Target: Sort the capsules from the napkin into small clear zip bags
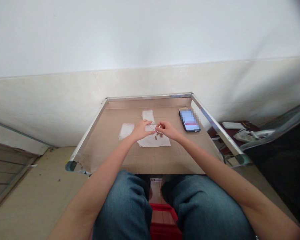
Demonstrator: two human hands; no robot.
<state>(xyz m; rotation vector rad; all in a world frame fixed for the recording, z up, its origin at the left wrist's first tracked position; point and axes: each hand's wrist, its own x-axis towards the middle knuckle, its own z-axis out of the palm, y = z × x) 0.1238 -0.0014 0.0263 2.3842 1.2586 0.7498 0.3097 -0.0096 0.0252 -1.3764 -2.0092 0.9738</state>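
— What's right at the fingertips?

— A thin pale cord (152,127) is seen strung between the two hands, looped slackly, its length running roughly crosswise from the left fingertips to the right ones. Just below the right fingertips, a small cluster of brown beads (159,134) is lying on a slant.

— Which hand is nearer those beads?

— The right hand (166,129) is nearer, held almost over them. The left hand (140,130) is placed farther off, on the other side of the cord.

— And the fingers?

— Thumb and forefinger of each hand are brought close together at the cord, the two hands nearly meeting. Whether the cord is clamped cannot be told at this size.

— What's laid out beneath?

— A white tissue sheet (153,140) is spread directly under the fingers, on a cardboard lining (150,160) inside a steel-rimmed table (150,97). One clear plastic bag (126,131) is laid left of the left fingers, and a second clear plastic bag (148,116) just beyond both hands. Well right of the fingers, a phone (189,120) is seen, its screen pixelated. Far below them, knees in blue jeans (202,206) are seen, with a red plastic crate (165,230) between them.
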